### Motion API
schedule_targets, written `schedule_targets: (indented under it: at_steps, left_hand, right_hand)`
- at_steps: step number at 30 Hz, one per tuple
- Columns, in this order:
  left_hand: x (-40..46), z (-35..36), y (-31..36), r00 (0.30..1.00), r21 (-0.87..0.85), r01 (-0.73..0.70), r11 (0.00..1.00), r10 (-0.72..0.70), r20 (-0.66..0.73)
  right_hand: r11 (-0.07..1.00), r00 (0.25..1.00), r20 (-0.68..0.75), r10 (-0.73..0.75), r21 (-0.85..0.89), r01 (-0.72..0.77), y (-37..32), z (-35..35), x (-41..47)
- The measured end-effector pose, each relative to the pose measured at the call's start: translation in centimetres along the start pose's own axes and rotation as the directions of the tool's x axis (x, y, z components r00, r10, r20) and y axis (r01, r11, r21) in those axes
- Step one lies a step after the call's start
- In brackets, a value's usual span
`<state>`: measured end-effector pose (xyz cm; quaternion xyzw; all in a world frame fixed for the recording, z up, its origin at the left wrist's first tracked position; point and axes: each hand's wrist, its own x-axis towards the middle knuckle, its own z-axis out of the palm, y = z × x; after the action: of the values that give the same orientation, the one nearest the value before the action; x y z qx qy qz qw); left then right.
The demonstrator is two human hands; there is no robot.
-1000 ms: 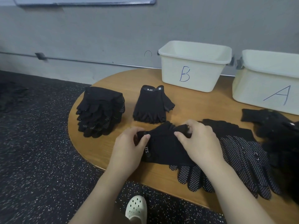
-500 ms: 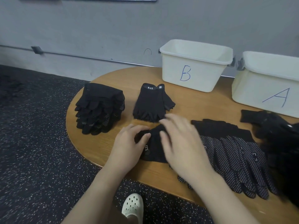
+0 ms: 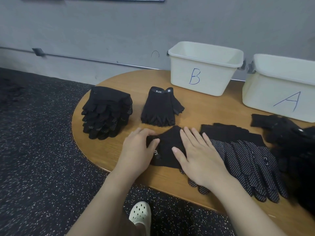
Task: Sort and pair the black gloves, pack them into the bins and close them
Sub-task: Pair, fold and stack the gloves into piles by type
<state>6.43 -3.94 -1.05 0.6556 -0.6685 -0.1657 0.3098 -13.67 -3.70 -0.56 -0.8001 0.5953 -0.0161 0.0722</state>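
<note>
A black fingerless glove [image 3: 167, 147] lies near the table's front edge between my hands. My right hand [image 3: 199, 155] presses flat on it with straight fingers. My left hand [image 3: 139, 149] holds the glove's left edge, fingers curled over it. Behind it lies a paired set of fingerless gloves [image 3: 161, 107] marked 5.11. A stack of dotted black gloves [image 3: 106, 112] sits at the left. Dotted full-finger gloves [image 3: 247, 159] lie spread to the right, partly under my right hand. Two open white bins, B [image 3: 204, 68] and A [image 3: 279, 87], stand at the back.
A heap of loose black gloves [image 3: 293, 142] fills the table's right edge. The wooden table [image 3: 196, 108] is rounded on the left, against a grey wall. Below the front edge are speckled dark floor and a white clog [image 3: 140, 214].
My right hand let go of the glove's top edge, swept left, and now lies flat on the glove. The left hand stayed at the left edge.
</note>
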Motion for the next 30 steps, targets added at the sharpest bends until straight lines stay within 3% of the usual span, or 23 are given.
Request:
schedule_targets:
  at_steps: [5,13,16,19,22,27,30]
  left_hand:
    - [-0.9,-1.0,0.1,0.999,0.020,-0.014,1.000,0.013,0.034]
    - [-2.1,-1.0,0.6,0.995,-0.190,0.053,0.980,-0.035,0.097]
    - [-2.3,-0.6,1.2,0.998,-0.333,0.032,0.942,-0.014,0.057]
    - [-2.4,-0.2,1.8,1.000,-0.405,-0.010,0.914,0.020,0.020]
    - [-2.7,0.0,2.2,0.998,-0.446,-0.064,0.893,0.067,-0.010]
    - [-2.8,0.5,3.6,0.972,-0.441,-0.233,0.867,0.189,-0.142]
    - [-2.8,0.6,3.9,0.981,-0.595,-0.180,0.783,0.094,-0.172]
  right_hand:
    - [1.000,1.000,-0.019,0.018,0.006,-0.018,-0.3,0.1,-0.1]
    - [0.999,0.998,-0.061,0.019,0.028,-0.017,-0.5,0.0,-0.2]
    - [0.996,0.988,-0.154,-0.009,0.083,0.022,-0.6,-0.7,-0.1]
    - [0.966,0.944,-0.300,-0.135,0.172,0.193,-0.6,-1.9,0.2]
    - [0.904,0.913,-0.317,-0.257,0.255,0.343,-0.2,-2.8,0.4]
    - [0.895,0.924,-0.309,-0.228,0.308,0.323,0.2,-3.6,1.2]
    - [0.894,0.910,-0.363,-0.202,0.312,0.323,0.4,-4.4,1.7]
